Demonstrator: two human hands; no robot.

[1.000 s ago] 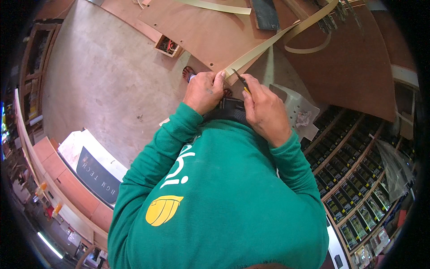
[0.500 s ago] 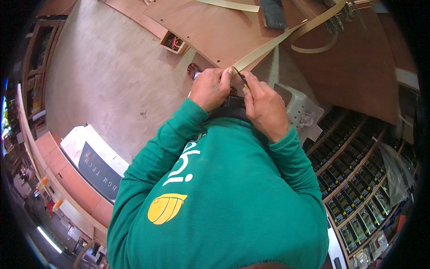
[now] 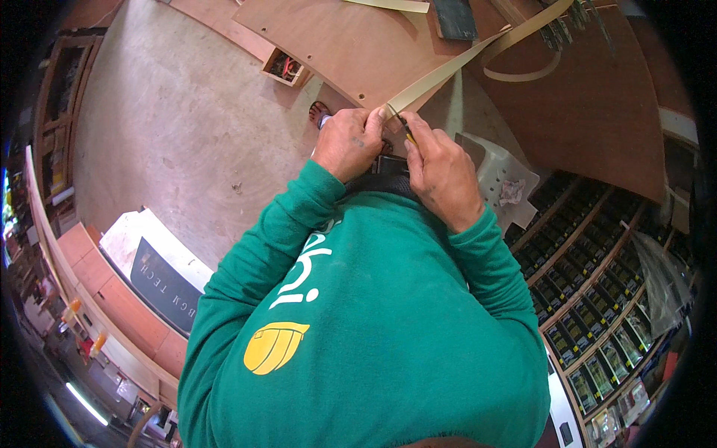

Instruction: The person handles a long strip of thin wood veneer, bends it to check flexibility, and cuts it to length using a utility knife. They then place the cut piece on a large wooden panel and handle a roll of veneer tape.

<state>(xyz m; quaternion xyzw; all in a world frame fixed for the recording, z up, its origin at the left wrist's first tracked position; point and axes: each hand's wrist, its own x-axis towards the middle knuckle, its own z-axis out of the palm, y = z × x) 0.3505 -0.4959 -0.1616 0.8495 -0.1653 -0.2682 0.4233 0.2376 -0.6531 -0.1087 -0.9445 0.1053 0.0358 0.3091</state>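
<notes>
A long cream edging strip (image 3: 437, 77) runs along the edge of a brown wooden board (image 3: 340, 52). At the near corner my left hand (image 3: 349, 142) is closed, its thumb and fingers pinching the strip's end. My right hand (image 3: 446, 170) grips a thin black-and-yellow cutter knife (image 3: 407, 128) whose tip is at the strip beside my left thumb. The fingers partly hide the knife's handle, and whether the blade touches the strip is too small to tell. Farther off, the strip rises into a loose loop (image 3: 526, 76).
Another cream strip (image 3: 392, 5) and a dark flat piece (image 3: 454, 19) lie on the board. A small wooden box (image 3: 299, 77) with items inside is left of it. To the right are a white perforated plastic stool (image 3: 499, 179) and a rack of dark packages (image 3: 590, 284).
The view has shifted slightly. Both hands stay at the board's corner, with the strip and knife still held; the knife has barely moved.
</notes>
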